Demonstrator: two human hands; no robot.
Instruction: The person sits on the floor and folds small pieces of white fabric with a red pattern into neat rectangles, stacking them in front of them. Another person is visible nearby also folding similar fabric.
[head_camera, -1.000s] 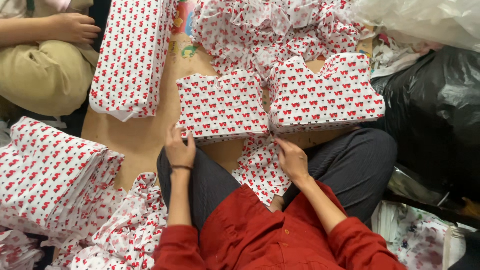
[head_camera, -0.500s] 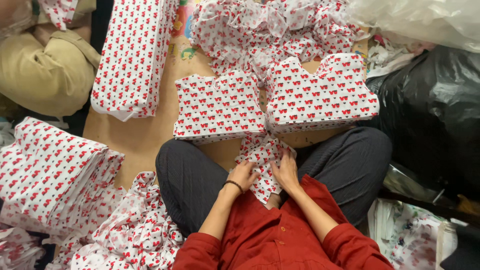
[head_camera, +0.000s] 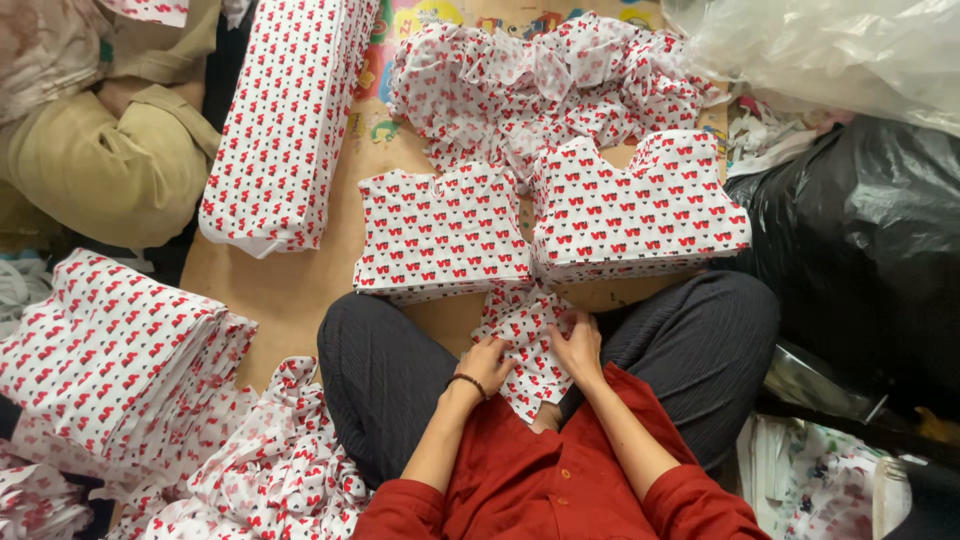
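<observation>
I sit cross-legged on the floor in dark trousers and a red top. A small cut piece of white fabric with red hearts (head_camera: 525, 340) lies in my lap. My left hand (head_camera: 485, 365) rests on its left edge and my right hand (head_camera: 578, 345) presses on its right edge, fingers spread flat. Just beyond my knees sit two stacks of shaped cut pieces in the same print, the left stack (head_camera: 440, 235) and the right stack (head_camera: 635, 210).
A long folded stack (head_camera: 285, 120) lies at the upper left, another pile (head_camera: 100, 350) at my left. Loose scraps (head_camera: 540, 85) heap behind the stacks. A black bag (head_camera: 860, 260) and clear plastic (head_camera: 830, 50) are at right. Another person's knee (head_camera: 110, 170) is top left.
Both my hands moved back from the edges of the two stacks to the fabric piece in my lap, and now lie flat on it.
</observation>
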